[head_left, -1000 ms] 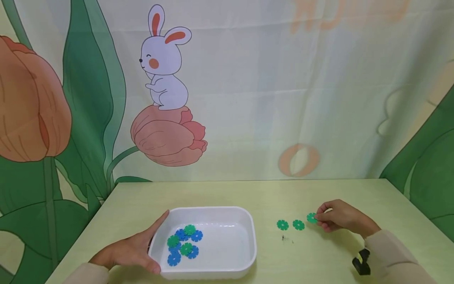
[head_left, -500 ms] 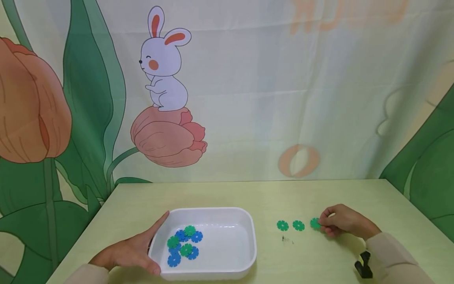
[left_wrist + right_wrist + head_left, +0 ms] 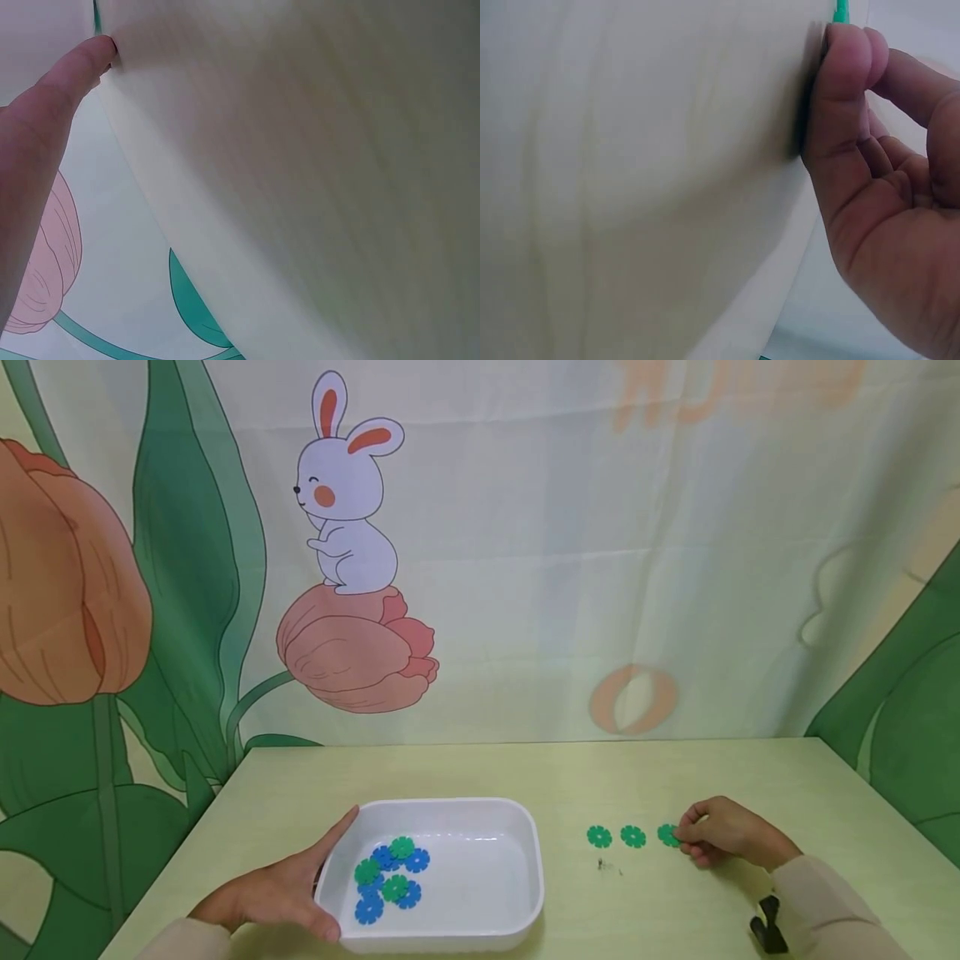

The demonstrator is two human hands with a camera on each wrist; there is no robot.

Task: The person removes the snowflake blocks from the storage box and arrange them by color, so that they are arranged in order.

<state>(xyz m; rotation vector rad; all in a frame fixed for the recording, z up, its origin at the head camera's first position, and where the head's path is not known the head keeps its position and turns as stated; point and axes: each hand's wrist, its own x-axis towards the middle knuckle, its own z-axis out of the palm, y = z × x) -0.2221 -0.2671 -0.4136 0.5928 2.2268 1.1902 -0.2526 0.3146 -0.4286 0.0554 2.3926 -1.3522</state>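
My right hand (image 3: 733,833) is low over the table, thumb and index finger pinching the right edge of a green interlocking plastic disc (image 3: 667,835). Beyond the fingertips of the right hand (image 3: 885,187), only a sliver of the green disc (image 3: 841,10) shows in the right wrist view. To its left lie two more green discs, the middle one (image 3: 633,836) and the far one (image 3: 599,837), forming a row. My left hand (image 3: 277,889) rests against the left end of a white tray (image 3: 480,931), thumb at the near corner and straight fingers toward the back corner.
Inside the tray, several blue discs (image 3: 368,909) and green discs (image 3: 402,847) lie clustered on the left. Small dark marks (image 3: 601,863) dot the table below the row. A black object (image 3: 768,927) is by the right sleeve. A printed curtain (image 3: 510,568) hangs behind the table.
My right hand has shifted slightly right and nearer with the green disc, bringing it about level with the other two. The left hand and tray stay in place.
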